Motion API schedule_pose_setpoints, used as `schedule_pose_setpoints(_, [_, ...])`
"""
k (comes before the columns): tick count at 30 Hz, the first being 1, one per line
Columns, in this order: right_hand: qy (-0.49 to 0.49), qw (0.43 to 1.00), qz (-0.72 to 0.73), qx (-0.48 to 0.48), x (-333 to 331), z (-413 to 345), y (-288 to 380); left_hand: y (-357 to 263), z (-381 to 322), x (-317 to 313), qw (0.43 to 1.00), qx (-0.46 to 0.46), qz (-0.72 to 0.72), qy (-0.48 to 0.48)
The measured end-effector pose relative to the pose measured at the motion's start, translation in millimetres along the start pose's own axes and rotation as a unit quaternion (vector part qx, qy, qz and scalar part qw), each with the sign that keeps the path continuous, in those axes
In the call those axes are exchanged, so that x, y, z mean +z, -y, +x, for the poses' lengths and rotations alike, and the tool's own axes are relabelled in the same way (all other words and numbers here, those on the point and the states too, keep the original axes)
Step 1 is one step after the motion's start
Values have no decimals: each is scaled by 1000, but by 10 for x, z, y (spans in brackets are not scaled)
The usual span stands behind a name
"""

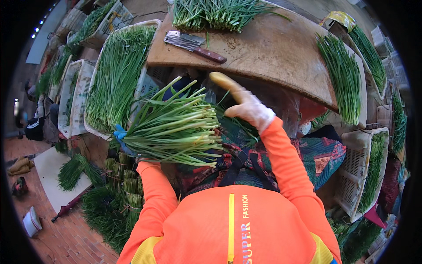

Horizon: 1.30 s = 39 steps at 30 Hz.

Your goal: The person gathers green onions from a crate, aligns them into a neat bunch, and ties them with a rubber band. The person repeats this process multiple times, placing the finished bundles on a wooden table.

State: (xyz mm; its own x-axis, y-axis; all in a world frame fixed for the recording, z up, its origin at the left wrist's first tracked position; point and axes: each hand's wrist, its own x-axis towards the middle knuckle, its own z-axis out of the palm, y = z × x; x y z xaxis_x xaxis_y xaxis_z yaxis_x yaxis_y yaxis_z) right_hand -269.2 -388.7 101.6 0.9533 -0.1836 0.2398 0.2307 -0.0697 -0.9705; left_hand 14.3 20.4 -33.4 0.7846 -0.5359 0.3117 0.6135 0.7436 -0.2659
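My left hand (123,140), in a blue glove, is closed around the leafy part of a large bunch of Chinese chives (178,128), whose pale cut stems point right and fan out. To the right of the stem ends, my right hand (242,102) wears a whitish glove with yellowed fingers. It is slightly blurred, fingers apart, with nothing seen in its grasp. Some loose green leaves (242,127) hang below it over my patterned apron. Beyond, a cleaver (194,46) with a wooden handle lies on the wooden board, its blade towards the left.
The curved wooden board (263,46) bears chive piles at its far edge and right end (341,79). A white crate full of chives (120,79) stands left, another crate (354,175) right. Tied bundles (132,191) stand low left. A person (36,125) is at the far left.
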Motion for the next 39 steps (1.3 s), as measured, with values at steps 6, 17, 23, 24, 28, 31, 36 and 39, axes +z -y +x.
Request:
schedule_pose_setpoints(6, [160, 914, 155, 338, 242, 50, 11, -63, -73, -181, 938, 5, -347, -16])
schedule_pose_setpoints(17, [-347, 854, 300, 246, -180, -664, 566, 130, -10, -270, 816, -40, -576, 35])
schedule_pose_setpoints(23, [-138, 922, 231, 278, -226, -371, 280, 336, -17, -273, 611, 6, -786, 90])
schedule_pose_setpoints(24, [-125, 922, 213, 299, -131, -229, 225, 394, -26, -242, 664, 9, -744, 72])
schedule_pose_setpoints(28, [97, 901, 162, 391, 114, 255, 210, 411, 161, -4, 946, -67, -316, 32])
schedule_pose_setpoints(31, [113, 897, 174, 390, 151, 334, 317, 310, 283, 134, 974, -65, -216, -37])
schedule_pose_setpoints(36, [57, 913, 187, 358, 324, 276, 343, 217, 192, 199, 995, 5, -70, -76])
schedule_pose_setpoints(39, [-56, 890, 329, 311, 374, 198, 339, 165, 170, 149, 998, -4, 42, -53])
